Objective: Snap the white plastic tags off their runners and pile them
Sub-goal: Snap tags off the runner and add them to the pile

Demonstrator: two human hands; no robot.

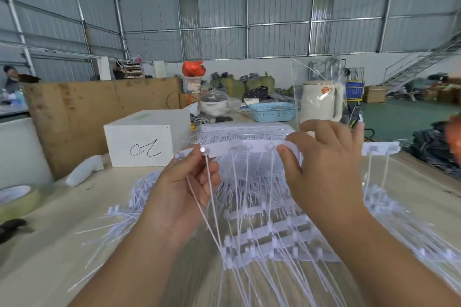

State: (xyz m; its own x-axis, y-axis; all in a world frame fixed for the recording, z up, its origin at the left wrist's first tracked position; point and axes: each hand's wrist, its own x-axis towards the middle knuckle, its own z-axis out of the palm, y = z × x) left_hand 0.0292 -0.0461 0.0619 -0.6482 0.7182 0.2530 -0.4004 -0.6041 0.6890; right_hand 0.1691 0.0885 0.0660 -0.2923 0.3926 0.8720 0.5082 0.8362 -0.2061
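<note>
A pale wooden table (pixel 62 244) carries white tags (pixel 124 209), a white box (pixel 147 137); tape roll (pixel 17 200).

You're in a warehouse-type workshop. Corrugated metal walls (pixel 214 7) on steel framing. Stuffed green sacks (pixel 234 85) at 12 o'clock, metal stairs (pixel 421 62) at 2 o'clock, green floor (pixel 399 117). Your plywood table (pixel 50 244) carries a white box (pixel 142 142) and blue basket (pixel 273 112).

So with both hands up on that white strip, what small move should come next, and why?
Probably a short twist and pull with the left hand to snap off the end tag it pinches, while the right hand steadies the strip. The tag looks still joined to the strip, and loose tags already lie on the table to the left.
</note>
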